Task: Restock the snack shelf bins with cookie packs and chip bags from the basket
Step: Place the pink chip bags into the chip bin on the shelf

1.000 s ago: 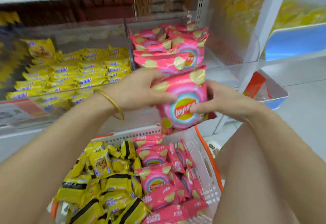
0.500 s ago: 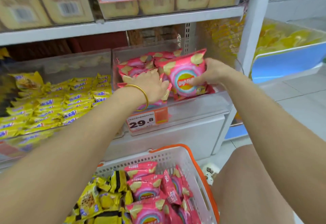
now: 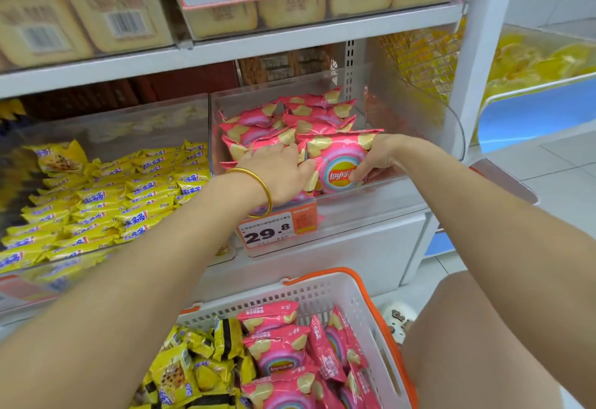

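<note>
Chip bag (image 3: 338, 163), gripped at both edges by the curled left hand (image 3: 277, 170) and right hand (image 3: 375, 158), is placed at the clear bin's (image 3: 371, 191) front; next, likely release and reach for the basket (image 3: 322, 292) at 6 o'clock.

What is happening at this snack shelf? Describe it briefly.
A person is restocking. Their right grip holds a pink chip bag at the front of the clear bin, among other pink bags. The left grip rests on the bags beside it. The basket below holds more chip bags and yellow cookie packs.
</note>
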`<move>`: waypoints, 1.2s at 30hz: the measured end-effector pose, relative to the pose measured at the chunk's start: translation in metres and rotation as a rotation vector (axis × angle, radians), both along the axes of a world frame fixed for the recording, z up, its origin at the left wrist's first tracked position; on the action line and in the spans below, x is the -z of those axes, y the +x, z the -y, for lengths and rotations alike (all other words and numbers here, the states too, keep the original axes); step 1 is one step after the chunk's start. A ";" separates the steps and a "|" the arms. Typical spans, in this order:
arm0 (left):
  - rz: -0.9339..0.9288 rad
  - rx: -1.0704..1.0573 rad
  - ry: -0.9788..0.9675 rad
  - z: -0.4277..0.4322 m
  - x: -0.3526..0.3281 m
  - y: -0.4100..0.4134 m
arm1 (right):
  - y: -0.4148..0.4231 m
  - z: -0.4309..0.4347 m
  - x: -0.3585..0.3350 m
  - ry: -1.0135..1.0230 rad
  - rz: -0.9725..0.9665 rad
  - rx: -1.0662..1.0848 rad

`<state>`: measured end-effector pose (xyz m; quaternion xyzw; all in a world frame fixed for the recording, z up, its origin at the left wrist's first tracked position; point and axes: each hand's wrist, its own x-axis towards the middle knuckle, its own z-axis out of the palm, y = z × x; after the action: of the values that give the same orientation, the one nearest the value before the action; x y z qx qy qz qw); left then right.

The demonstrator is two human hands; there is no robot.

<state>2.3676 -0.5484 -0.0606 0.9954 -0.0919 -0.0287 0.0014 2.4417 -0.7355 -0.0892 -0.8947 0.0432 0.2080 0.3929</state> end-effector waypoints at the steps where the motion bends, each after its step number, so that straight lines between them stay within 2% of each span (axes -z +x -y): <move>1: 0.006 -0.004 -0.002 0.000 -0.001 -0.001 | 0.000 0.002 -0.002 0.021 -0.013 0.006; 6: 0.107 0.025 -0.071 -0.003 -0.004 -0.007 | -0.015 0.008 -0.022 0.053 0.033 0.088; 10: 0.235 0.086 -0.180 -0.005 -0.005 -0.025 | -0.037 0.010 -0.038 -0.074 0.144 0.153; 13: 0.460 0.199 -0.334 -0.008 -0.003 -0.057 | -0.057 0.013 -0.044 -0.228 0.461 0.235; 15: 0.584 0.292 -0.418 -0.013 0.001 -0.084 | -0.083 0.009 -0.041 -0.145 0.675 0.233; 16: 0.589 0.315 -0.450 -0.017 0.008 -0.097 | -0.099 0.003 -0.037 -0.063 0.718 0.180; 18: 0.506 0.326 -0.448 -0.027 0.032 -0.122 | -0.128 -0.017 -0.022 -0.012 0.668 -0.013; 22: 0.194 0.239 -0.356 -0.056 0.094 -0.147 | -0.154 -0.076 0.051 -0.320 0.332 -0.538; 24: 0.082 0.158 -0.315 -0.070 0.116 -0.147 | -0.154 -0.100 0.101 -0.459 0.205 -0.702; 28: 0.018 0.078 -0.259 -0.080 0.130 -0.144 | -0.153 -0.121 0.180 -0.593 0.099 -0.759; 32: -0.005 0.063 -0.247 -0.082 0.136 -0.141 | -0.156 -0.114 0.236 -0.565 -0.007 -0.674; 36: -0.069 0.048 -0.213 -0.083 0.139 -0.140 | -0.153 -0.113 0.241 -0.558 0.089 -0.714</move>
<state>2.2279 -0.4649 -0.1997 0.9855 -0.1181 -0.0528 0.1098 2.2885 -0.6221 -0.3302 -0.9332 -0.2307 0.2725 0.0420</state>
